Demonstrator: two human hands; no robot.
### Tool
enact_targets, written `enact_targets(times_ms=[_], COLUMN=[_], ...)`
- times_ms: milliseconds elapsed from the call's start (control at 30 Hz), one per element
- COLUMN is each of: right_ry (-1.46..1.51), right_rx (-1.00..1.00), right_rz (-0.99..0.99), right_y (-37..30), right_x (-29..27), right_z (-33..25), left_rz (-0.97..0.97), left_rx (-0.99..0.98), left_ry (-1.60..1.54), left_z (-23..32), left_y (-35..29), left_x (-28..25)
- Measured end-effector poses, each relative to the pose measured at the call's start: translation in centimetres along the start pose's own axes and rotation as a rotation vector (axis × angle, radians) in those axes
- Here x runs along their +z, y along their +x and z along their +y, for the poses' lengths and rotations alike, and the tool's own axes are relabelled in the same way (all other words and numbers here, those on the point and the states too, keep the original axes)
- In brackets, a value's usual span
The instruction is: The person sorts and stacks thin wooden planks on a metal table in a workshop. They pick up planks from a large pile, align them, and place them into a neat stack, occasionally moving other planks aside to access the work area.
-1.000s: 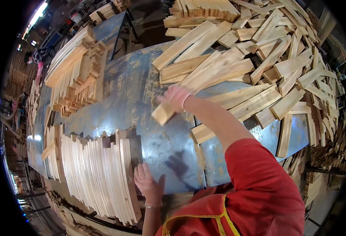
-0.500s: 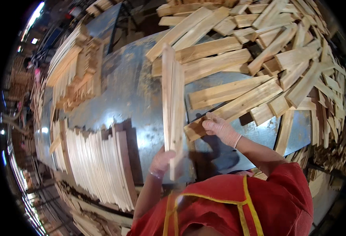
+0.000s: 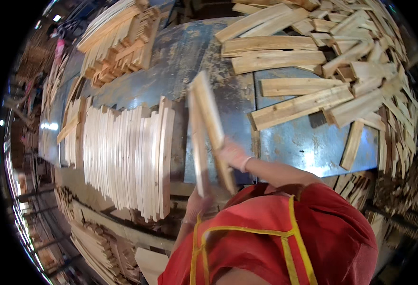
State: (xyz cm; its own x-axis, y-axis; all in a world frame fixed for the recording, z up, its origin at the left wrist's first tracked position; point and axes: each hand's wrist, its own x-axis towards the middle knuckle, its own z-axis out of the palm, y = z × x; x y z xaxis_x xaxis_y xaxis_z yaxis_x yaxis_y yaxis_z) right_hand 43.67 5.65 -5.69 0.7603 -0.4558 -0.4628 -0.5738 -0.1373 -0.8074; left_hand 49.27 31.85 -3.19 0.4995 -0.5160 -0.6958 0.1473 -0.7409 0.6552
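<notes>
My left hand (image 3: 198, 205), blurred and low beside the red apron, grips the lower end of a narrow wooden board (image 3: 197, 137) that stands tilted up from it. Against the lower part of a second wooden board (image 3: 208, 111) my right hand (image 3: 234, 154) is closed, its fingers partly behind the wood. These two boards touch or nearly touch at the top and spread apart lower down. To the left of them, a long row of pale boards (image 3: 128, 156) stands packed side by side on the metal-topped table (image 3: 171, 61).
Loose boards (image 3: 275, 61) lie scattered over the table's right side, rising to a heap (image 3: 361, 42) at the far right. A stack of boards (image 3: 118, 47) stands at the far left. More wood (image 3: 95, 251) lies below the table's near edge.
My right hand has left the board lying on the right and come left to one of the two boards my left hand held together. Those two boards have parted at the bottom. The view has shifted.
</notes>
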Motion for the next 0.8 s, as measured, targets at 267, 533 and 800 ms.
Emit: enact_targets(times_ms=[267,533,800], right_ry=[-0.110,-0.141,1.126], right_rx=[-0.203,-0.356,0.252], right_rz=[-0.421,0.665,1.353], right_y=[3.2,-6.6,-15.7], right_x=[11.8,-16.6,-40.5], right_z=[-6.2,4.4,25.5], left_rz=[0.710,0.733,0.255], left_rx=[0.350,0.160,0.831], left_ry=[1.140,1.248,1.200], left_z=[-4.0,-2.4,19.5], left_y=[1.5,7.5,14.0], left_x=[-6.6,-6.2,15.3])
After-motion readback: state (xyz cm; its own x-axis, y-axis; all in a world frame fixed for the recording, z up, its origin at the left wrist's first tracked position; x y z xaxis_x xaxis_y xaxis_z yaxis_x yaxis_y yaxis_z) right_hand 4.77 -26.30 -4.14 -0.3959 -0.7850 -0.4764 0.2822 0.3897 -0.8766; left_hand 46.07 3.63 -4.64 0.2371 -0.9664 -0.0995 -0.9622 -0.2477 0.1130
